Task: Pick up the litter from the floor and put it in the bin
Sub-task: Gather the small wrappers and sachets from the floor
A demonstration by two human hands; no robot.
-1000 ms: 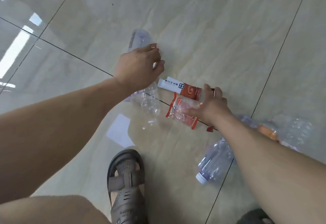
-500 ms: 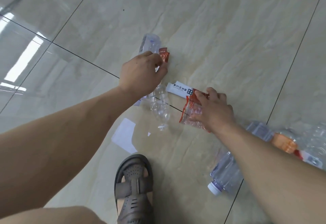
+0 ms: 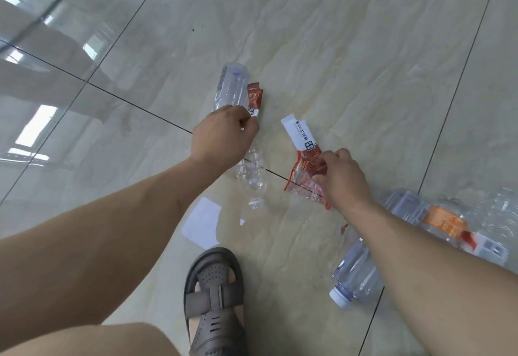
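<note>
Litter lies on the glossy tiled floor. My left hand (image 3: 222, 137) pinches a small red-and-white sachet (image 3: 254, 99), which lies against a clear plastic bottle (image 3: 231, 86). A second clear bottle (image 3: 252, 179) runs out from under that hand. My right hand (image 3: 340, 177) grips a long white-and-red sachet (image 3: 301, 134) together with a clear red-edged wrapper (image 3: 301, 184). No bin is in view.
A clear bottle with a white cap (image 3: 354, 274) lies under my right forearm. Crushed bottles, one with an orange label (image 3: 445, 221), sit at the right. My sandalled foot (image 3: 214, 299) stands at the bottom centre. A pale reflection patch (image 3: 201, 222) shows on the tile.
My left hand has taken hold of the small sachet beside the far bottle. My right hand has closed on the long sachet and wrapper and swung the sachet up to point away from me.
</note>
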